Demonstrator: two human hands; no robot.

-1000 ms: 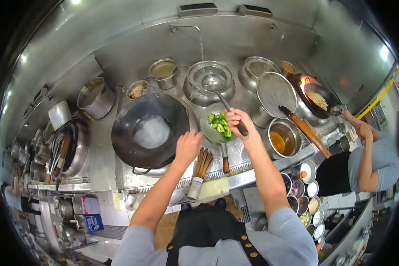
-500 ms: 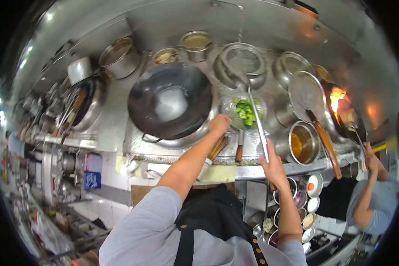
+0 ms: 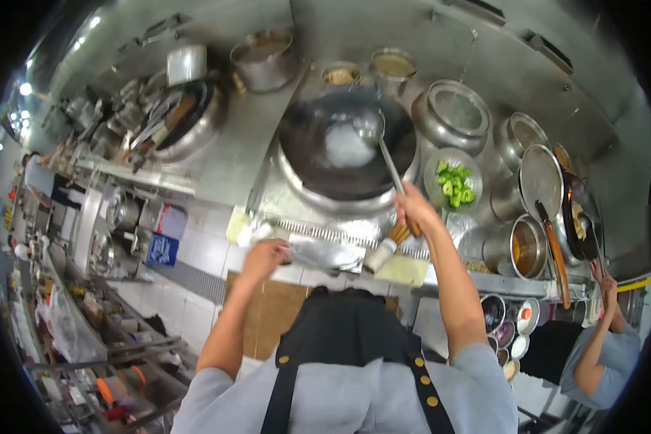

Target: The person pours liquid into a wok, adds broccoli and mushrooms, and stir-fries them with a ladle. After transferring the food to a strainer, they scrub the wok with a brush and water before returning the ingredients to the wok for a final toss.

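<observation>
My right hand (image 3: 417, 207) is closed around the handle of a long metal ladle (image 3: 389, 160). The ladle's bowl is over the right part of a large dark wok (image 3: 307, 155), which has a pale, shiny patch at its bottom. Lower left, my left hand (image 3: 267, 257) is at the stove's front edge, close to a crumpled white cloth (image 3: 253, 235). Its fingers are curled together; whether they hold anything is hidden. Chopped green vegetable pieces (image 3: 453, 184) lie in a round strainer (image 3: 470, 160) right of the wok.
A lidded pot (image 3: 452, 116) stands behind the strainer. To the right are a mesh skimmer (image 3: 541, 177) with a wooden handle and a pot of orange liquid (image 3: 521, 249). A co-worker (image 3: 604, 354) holds another pan's tool there. Brushes (image 3: 390, 242) lie at the front edge.
The ladle has swung left, from beside the strainer to over the wok. My left hand has left the strainer's side and moved to the stove's front left. The view has shifted too.
</observation>
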